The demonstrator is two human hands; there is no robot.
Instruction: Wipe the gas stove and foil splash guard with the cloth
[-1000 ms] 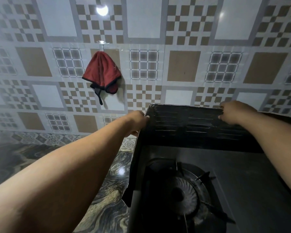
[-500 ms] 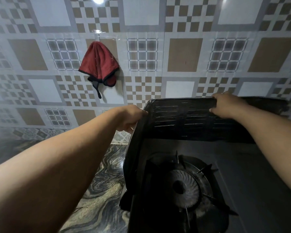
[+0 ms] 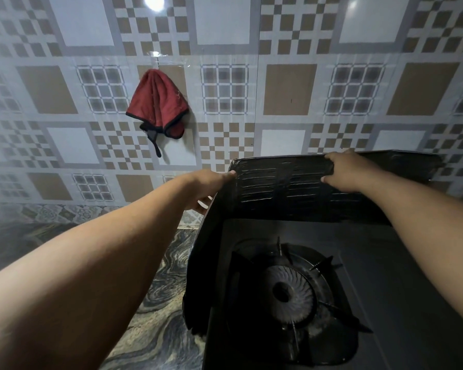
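A dark gas stove fills the lower right, its round burner under a black pan support. Behind and to the left of it stands the dark, ridged foil splash guard. My left hand grips the guard's upper left corner, fingers behind the panel. My right hand holds the guard's top edge near the middle, thumb on the front face. A red cloth with black trim hangs from a hook on the tiled wall, apart from both hands.
A patterned tile wall rises right behind the guard. To the left of the stove lies a dark marbled countertop. The guard's left wing folds forward along the stove's left side.
Both hands keep their hold on the guard. The guard's top edge has shifted a little, and my right hand has slid slightly left along it.
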